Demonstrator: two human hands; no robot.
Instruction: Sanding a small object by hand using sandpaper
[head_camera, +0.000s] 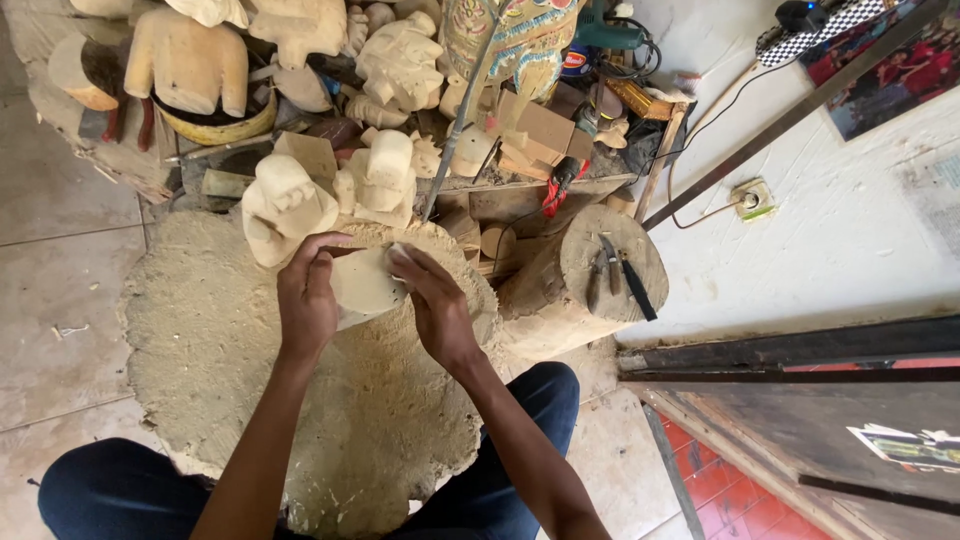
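A pale carved wooden piece (362, 283) lies on a wide, rough wooden stump (220, 340) between my legs. My left hand (308, 295) grips the piece along its left side. Against the piece's upper right edge my right hand (432, 300) presses a small pale scrap, likely sandpaper (399, 250), with the fingertips. Whether the piece joins the unfinished carved figure (285, 205) just behind it, I cannot tell.
A smaller log (590, 290) to the right carries pliers (605, 268) and a dark blade tool (636, 287). Many unpainted carvings (400, 60), a painted figure (520, 40), a power tool (605, 35) and cables crowd the back. Dark metal bars (790, 350) lie at right.
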